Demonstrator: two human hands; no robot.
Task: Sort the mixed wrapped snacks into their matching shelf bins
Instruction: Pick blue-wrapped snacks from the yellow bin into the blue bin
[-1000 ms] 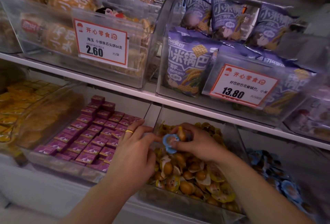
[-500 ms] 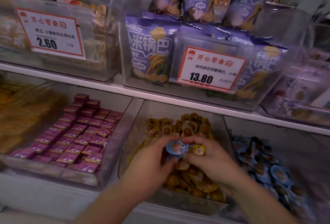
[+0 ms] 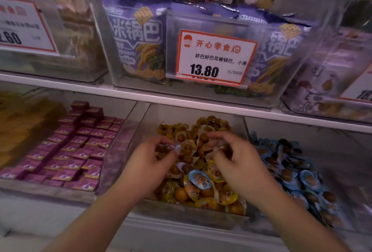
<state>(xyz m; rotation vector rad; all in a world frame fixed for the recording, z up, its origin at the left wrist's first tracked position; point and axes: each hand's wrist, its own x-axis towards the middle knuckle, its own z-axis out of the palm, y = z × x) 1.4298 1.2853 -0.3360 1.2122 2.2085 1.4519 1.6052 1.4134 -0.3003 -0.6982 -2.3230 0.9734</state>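
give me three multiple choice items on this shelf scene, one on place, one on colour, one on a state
1. Where does the blue-wrapped snack between the hands lie?
A. on the yellow-wrapped snacks in the middle bin
B. among the purple boxes
C. on the upper shelf

2. What colour are the wrappers in the right bin?
A. red
B. blue
C. green

3. What is the left hand doing?
A. lying flat on the shelf edge
B. pinching a small wrapped snack
C. lifting the price tag

Answers:
1 A, it lies on top of the yellow-wrapped pile.
2 B, blue rims show throughout that bin.
3 B, its fingers close on a snack.
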